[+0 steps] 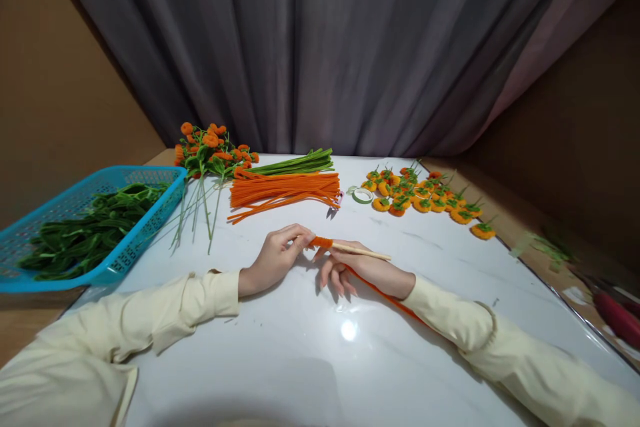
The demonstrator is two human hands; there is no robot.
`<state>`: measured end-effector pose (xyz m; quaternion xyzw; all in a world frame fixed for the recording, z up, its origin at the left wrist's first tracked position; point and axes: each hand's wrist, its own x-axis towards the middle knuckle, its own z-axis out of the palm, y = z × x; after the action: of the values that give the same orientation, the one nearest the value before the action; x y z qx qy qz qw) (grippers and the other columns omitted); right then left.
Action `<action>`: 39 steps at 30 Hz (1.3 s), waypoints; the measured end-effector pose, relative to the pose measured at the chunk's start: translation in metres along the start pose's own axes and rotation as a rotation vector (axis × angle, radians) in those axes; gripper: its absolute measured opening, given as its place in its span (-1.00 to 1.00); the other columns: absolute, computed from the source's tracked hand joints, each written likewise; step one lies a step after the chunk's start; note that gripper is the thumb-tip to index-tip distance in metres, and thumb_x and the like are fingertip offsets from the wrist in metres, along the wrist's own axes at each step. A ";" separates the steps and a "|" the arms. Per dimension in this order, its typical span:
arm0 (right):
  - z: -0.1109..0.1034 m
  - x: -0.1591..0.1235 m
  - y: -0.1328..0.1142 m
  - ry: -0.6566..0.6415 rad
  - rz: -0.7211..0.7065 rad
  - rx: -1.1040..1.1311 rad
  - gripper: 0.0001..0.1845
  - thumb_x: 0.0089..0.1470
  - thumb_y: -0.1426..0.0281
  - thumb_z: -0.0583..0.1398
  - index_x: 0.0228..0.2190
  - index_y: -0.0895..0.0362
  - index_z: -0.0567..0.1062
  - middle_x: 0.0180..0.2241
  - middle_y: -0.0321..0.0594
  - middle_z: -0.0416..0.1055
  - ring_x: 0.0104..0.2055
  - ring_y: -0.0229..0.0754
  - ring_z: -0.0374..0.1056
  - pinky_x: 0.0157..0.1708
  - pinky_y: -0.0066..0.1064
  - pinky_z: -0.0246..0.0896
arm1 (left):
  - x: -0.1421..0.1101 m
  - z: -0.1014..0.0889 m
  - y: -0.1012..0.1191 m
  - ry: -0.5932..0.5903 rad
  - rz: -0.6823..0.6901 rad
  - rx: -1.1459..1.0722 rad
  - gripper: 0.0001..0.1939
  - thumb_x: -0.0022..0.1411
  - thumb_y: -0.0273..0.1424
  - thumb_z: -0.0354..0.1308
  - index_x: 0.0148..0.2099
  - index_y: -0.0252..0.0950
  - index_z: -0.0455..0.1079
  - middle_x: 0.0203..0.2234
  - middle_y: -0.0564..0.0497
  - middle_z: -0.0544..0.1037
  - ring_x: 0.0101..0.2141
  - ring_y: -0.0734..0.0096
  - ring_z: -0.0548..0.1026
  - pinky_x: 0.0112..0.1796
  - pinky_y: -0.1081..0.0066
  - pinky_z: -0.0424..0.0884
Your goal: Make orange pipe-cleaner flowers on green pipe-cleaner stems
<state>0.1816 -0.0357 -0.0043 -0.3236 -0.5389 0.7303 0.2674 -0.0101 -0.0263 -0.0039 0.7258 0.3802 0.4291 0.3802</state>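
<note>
By the left hand [275, 257], the wound end of an orange wire [323, 242] is pinched on a stick [367, 253]; the right hand's [370, 268] fingers are loosely curled, their grip unclear. A long tail is left unwound. Beyond, shaped flower heads [423, 205] are laid out, loose orange wires [285, 191] are left straight, and stemmed flowers [211, 140] are bunched.

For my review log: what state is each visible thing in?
left hand: pinching the orange strand
right hand: holding the wooden stick
orange strand: partly wound round the stick
wooden stick: partly wrapped
orange stems: lying bundled, some loose
green stems: lying bundled
blue basket: upright, holding green leaves
orange flowers: heaped together
tape roll: lying flat
yellow-orange puffs: grouped loosely
scissors: state unclear
curtain: hanging
</note>
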 end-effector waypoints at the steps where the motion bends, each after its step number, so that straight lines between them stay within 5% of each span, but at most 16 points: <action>1: 0.000 0.000 0.001 0.002 -0.007 0.006 -0.70 0.15 0.22 0.08 -0.26 0.23 0.38 -0.54 -0.14 0.49 -0.69 -0.35 0.30 -0.78 -0.62 0.13 | 0.000 -0.001 0.000 0.002 0.038 0.031 -0.70 0.28 -0.25 -0.01 -0.37 -0.34 0.37 -0.48 0.02 0.43 -0.42 0.44 0.37 -0.36 0.47 0.26; 10: 0.003 -0.001 0.005 0.046 -0.117 0.024 -0.73 0.14 0.32 0.07 -0.48 0.25 0.39 -0.61 -0.12 0.50 -0.77 -0.40 0.18 -0.76 -0.59 0.02 | -0.001 0.000 0.002 -0.032 0.056 0.023 -0.69 0.31 -0.28 -0.05 -0.40 -0.34 0.34 -0.52 0.04 0.42 -0.48 0.51 0.36 -0.40 0.50 0.27; 17: -0.001 0.000 0.007 -0.014 -0.100 0.001 -0.71 0.14 0.25 0.10 -0.43 0.25 0.40 -0.58 -0.16 0.49 -0.76 -0.42 0.17 -0.77 -0.59 0.00 | -0.004 0.001 0.005 -0.067 -0.011 -0.053 -0.68 0.28 -0.23 -0.01 -0.39 -0.34 0.37 -0.50 0.04 0.42 -0.50 0.52 0.34 -0.46 0.51 0.25; 23: -0.002 0.000 0.008 -0.085 -0.069 -0.015 -0.67 0.18 0.18 0.07 -0.31 0.23 0.37 -0.52 -0.18 0.49 -0.73 -0.41 0.22 -0.78 -0.61 0.02 | -0.003 0.005 0.011 -0.059 -0.311 -0.366 -0.57 0.21 -0.16 0.05 -0.58 -0.34 0.25 -0.67 0.07 0.39 -0.61 0.56 0.32 -0.52 0.52 0.25; 30: 0.002 -0.003 0.003 -0.102 -0.076 -0.079 -0.59 0.22 0.12 -0.02 -0.35 0.22 0.34 -0.47 -0.13 0.49 -0.69 -0.42 0.24 -0.73 -0.61 0.05 | 0.001 0.011 0.011 -0.007 -0.610 -0.850 -0.67 0.07 -0.26 0.23 -0.55 -0.36 0.25 -0.64 0.02 0.47 -0.60 0.58 0.38 -0.48 0.56 0.32; 35: 0.006 0.000 0.006 -0.001 -0.035 -0.068 -0.59 0.17 0.07 0.01 -0.41 0.18 0.28 -0.57 -0.19 0.46 -0.73 -0.40 0.21 -0.79 -0.61 -0.02 | 0.002 0.013 0.009 0.046 -0.621 -0.893 -0.77 0.04 -0.35 0.26 -0.48 -0.37 0.30 -0.66 0.12 0.38 -0.56 0.62 0.38 -0.48 0.63 0.33; 39: 0.007 0.000 0.006 0.017 0.005 -0.097 -0.59 0.20 0.09 -0.04 -0.43 0.18 0.27 -0.63 -0.23 0.44 -0.74 -0.41 0.20 -0.79 -0.62 -0.08 | 0.000 0.012 0.009 0.001 -0.434 -0.598 -0.69 0.18 -0.20 0.12 -0.45 -0.35 0.28 -0.63 0.08 0.42 -0.61 0.58 0.39 -0.55 0.57 0.32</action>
<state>0.1762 -0.0415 -0.0090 -0.3436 -0.5704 0.7014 0.2540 0.0030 -0.0325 -0.0005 0.4847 0.3832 0.4312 0.6575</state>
